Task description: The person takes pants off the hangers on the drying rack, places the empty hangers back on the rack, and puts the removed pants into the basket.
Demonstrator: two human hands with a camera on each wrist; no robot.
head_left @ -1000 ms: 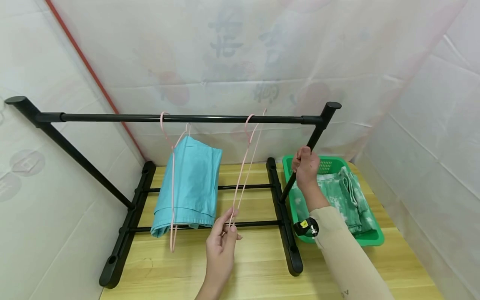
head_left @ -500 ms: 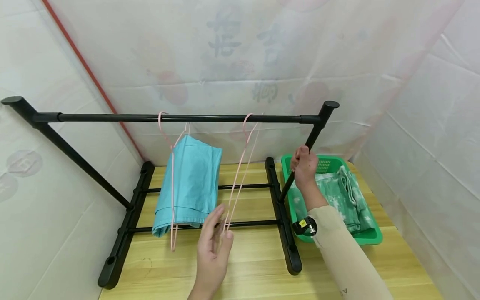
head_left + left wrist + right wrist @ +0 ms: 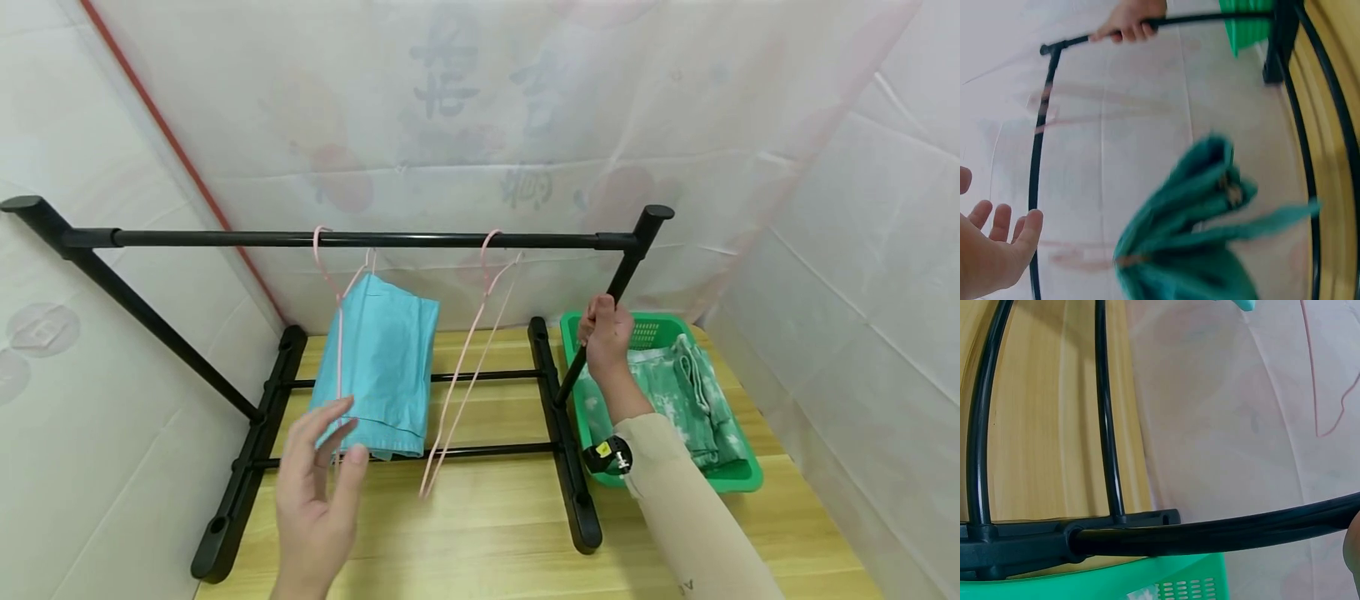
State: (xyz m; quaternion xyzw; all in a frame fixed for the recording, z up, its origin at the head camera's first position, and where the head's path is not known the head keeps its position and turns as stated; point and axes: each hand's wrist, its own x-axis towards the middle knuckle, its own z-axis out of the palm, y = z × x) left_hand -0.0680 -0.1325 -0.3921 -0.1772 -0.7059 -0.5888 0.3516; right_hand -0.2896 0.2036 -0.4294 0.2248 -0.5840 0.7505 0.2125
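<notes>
My left hand is held with its fingers loosely bent in front of the folded turquoise garment, overlapping its lower left corner in the head view. The garment, with a stitched hem, is draped over a pink wire hanger hooked on the black rack's top bar. In the left wrist view the left hand holds nothing and stands apart from the blurred cloth. My right hand grips the rack's right upright. A second pink hanger hangs bare and tilted from the bar.
A green basket with folded green-and-white patterned cloth stands right of the rack's foot. The rack rests on a wooden table. Pale sheets enclose the back and both sides.
My left hand has let go of the bare hanger and moved left to the turquoise garment. The bare hanger's lower end has swung left. My right hand stays on the upright.
</notes>
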